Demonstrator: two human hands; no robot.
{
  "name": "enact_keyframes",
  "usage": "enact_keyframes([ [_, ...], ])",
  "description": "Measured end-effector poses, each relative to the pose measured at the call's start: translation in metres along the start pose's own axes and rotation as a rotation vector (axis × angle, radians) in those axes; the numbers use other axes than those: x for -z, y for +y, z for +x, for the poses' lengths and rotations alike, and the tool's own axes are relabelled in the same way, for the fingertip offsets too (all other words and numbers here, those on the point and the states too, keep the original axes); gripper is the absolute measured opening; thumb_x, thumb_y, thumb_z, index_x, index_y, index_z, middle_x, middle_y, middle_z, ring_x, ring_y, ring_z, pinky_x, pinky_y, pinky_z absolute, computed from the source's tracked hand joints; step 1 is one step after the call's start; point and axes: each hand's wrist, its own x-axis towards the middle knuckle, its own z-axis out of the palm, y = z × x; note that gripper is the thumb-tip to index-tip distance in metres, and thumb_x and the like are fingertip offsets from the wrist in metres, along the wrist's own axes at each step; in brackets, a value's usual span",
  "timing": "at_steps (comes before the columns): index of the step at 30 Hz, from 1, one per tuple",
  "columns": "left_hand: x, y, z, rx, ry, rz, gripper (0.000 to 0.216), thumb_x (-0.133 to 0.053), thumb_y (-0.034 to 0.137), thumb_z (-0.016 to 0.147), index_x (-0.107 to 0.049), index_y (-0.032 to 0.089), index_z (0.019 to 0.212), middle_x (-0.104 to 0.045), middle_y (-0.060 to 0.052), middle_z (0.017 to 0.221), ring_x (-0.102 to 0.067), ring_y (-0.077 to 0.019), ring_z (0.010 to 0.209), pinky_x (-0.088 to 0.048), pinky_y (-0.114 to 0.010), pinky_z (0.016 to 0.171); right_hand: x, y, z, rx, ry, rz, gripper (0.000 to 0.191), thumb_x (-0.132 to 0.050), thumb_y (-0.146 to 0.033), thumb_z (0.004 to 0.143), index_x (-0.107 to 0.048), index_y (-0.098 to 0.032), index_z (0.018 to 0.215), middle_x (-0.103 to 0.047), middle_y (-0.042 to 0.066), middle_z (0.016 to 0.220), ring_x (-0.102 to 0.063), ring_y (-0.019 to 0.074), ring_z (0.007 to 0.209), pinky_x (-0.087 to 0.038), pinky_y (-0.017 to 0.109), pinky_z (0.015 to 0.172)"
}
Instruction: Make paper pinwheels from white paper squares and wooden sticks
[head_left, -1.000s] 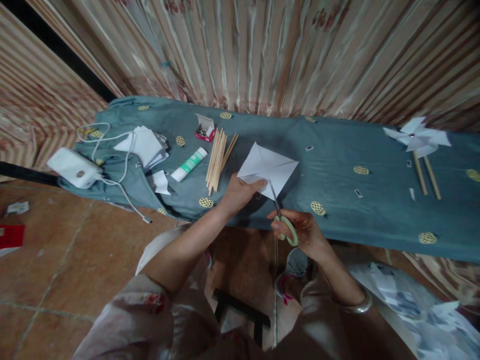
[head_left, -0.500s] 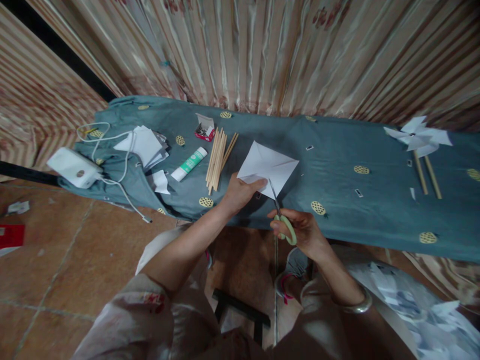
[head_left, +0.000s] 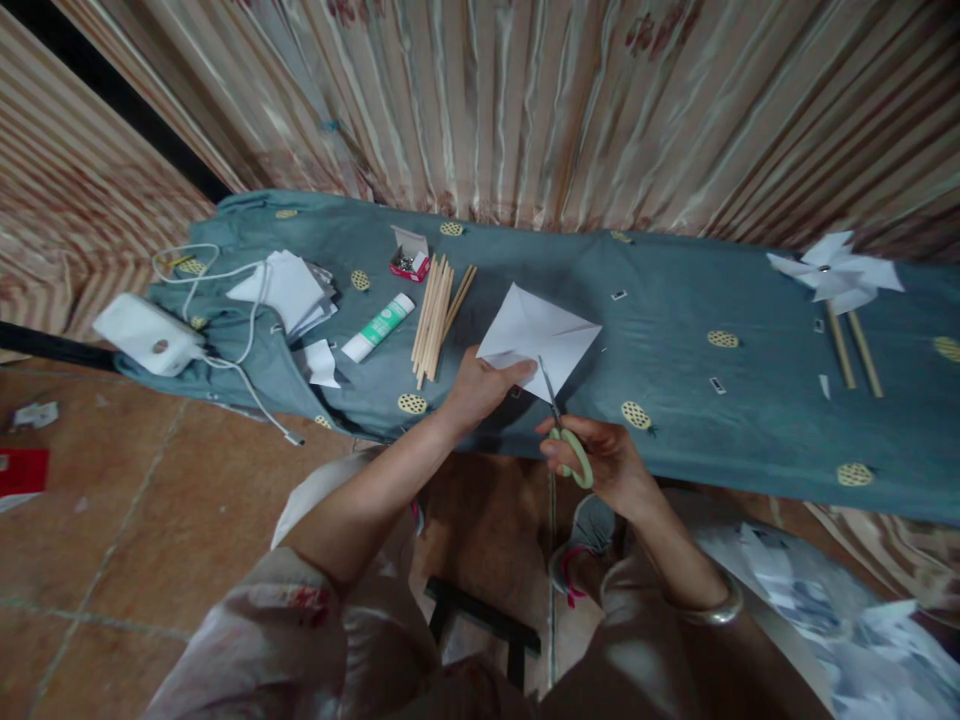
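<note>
A square white sheet of paper (head_left: 541, 322) with diagonal lines on it is held over the front of the cloth. My left hand (head_left: 484, 388) pinches its near left edge, thumb on top. In my right hand (head_left: 600, 455) is a pair of scissors (head_left: 571, 458) with pale green handles. Their blades lie at the near corner of the paper and point toward its middle. To the left of the paper is a bundle of wooden sticks (head_left: 431, 325). A white and green glue tube (head_left: 379, 328) lies beside them, and a small red box of pins (head_left: 409, 262) stands open behind.
At the left are a stack of white paper (head_left: 289, 290), a scrap (head_left: 322, 364) and a white power bank (head_left: 146, 335) with cables. A paper pinwheel (head_left: 840, 270) and two sticks (head_left: 841, 345) lie at the right. A bag of paper pieces (head_left: 847, 620) sits by my right leg.
The paper and my left hand have shifted very slightly to the right. The scissors stay at the near corner, with the blades in nearly the same place.
</note>
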Motion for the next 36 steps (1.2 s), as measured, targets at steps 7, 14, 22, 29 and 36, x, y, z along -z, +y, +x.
enact_keyframes([
  [7,-0.002,0.000,-0.001,0.005,-0.010,-0.011,0.020,-0.075,0.026,0.057,-0.064,0.015,0.071,-0.067,-0.003,0.073,-0.058,-0.0160,0.067,-0.046,-0.031,0.068,0.000,-0.001,0.000,-0.001,-0.001,0.022,0.039,-0.089,-0.043,0.046,-0.071,-0.017,0.069,-0.055,-0.003,0.050,-0.047,0.0075,0.044,-0.037,0.021,0.041],
  [14,-0.003,0.001,0.000,0.033,0.019,-0.011,0.016,-0.074,0.024,0.057,-0.065,0.016,0.067,-0.066,-0.002,0.070,-0.058,-0.0153,0.065,-0.045,-0.030,0.066,0.000,0.002,0.001,0.006,0.005,0.026,0.040,-0.088,-0.045,0.048,-0.072,-0.017,0.070,-0.056,-0.002,0.051,-0.050,0.0086,0.044,-0.041,0.022,0.041],
  [22,-0.002,-0.002,0.000,0.008,-0.003,-0.028,0.017,-0.073,0.024,0.059,-0.065,0.015,0.070,-0.068,-0.003,0.072,-0.058,-0.0146,0.066,-0.046,-0.028,0.066,-0.001,-0.001,0.001,0.013,0.018,0.023,0.038,-0.088,-0.043,0.046,-0.071,-0.017,0.067,-0.055,-0.002,0.050,-0.049,0.0084,0.043,-0.039,0.022,0.040],
  [29,-0.004,0.004,0.000,0.051,0.019,-0.030,0.016,-0.072,0.022,0.057,-0.067,0.016,0.071,-0.070,-0.001,0.074,-0.061,-0.0150,0.068,-0.047,-0.027,0.068,0.001,0.007,0.002,0.006,-0.019,-0.033,0.037,-0.086,-0.043,0.052,-0.071,-0.016,0.072,-0.057,-0.002,0.052,-0.050,0.0091,0.045,-0.038,0.022,0.040],
  [36,-0.001,0.006,0.005,-0.029,0.024,-0.088,0.026,-0.076,0.025,0.057,-0.071,0.014,0.080,-0.073,-0.009,0.092,-0.066,-0.0194,0.085,-0.049,-0.033,0.085,0.017,0.007,-0.004,-0.031,-0.091,-0.231,0.042,-0.084,-0.045,0.054,-0.068,-0.017,0.081,-0.057,-0.004,0.054,-0.049,0.0094,0.047,-0.040,0.023,0.044],
])
